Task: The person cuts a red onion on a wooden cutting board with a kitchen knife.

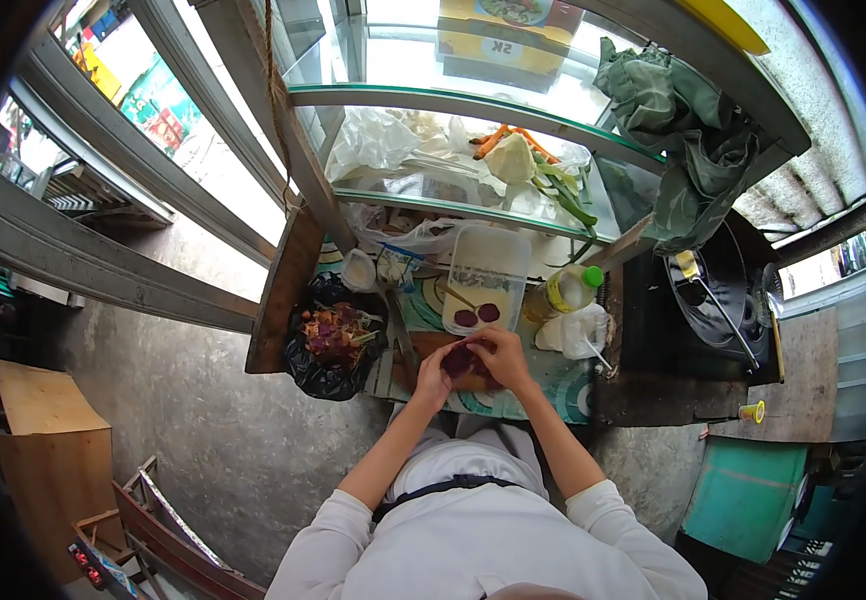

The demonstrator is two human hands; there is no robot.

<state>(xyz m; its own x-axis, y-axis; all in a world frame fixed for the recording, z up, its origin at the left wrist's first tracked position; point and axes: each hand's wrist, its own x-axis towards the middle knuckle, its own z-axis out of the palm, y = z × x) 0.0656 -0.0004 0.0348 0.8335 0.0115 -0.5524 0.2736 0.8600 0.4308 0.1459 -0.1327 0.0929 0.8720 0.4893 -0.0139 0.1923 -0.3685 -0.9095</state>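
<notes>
My left hand (pixel 434 377) and my right hand (pixel 503 358) meet over a brown board (pixel 433 348), fingers closed around a dark purple vegetable (pixel 460 361), perhaps a beet or purple sweet potato. The fingers hide part of it. Just beyond them is a clear plastic container (pixel 505 250) with two purple pieces (pixel 489 313) at its near end. A thin brownish stick-like handle (pixel 459 294) lies across the container's left side. Left of my hands, a black plastic bag (pixel 318 378) holds orange and purple peelings (pixel 333 335).
A green-capped bottle (pixel 573 288) and a white plastic bag (pixel 583 332) stand to the right. Farther right is a black wok (pixel 713 290) on a stove. Glass shelves (pixel 473 205) rise ahead, holding carrots (pixel 493 140) and green stalks (pixel 565 190). A wooden bench (pixel 168 535) is behind left.
</notes>
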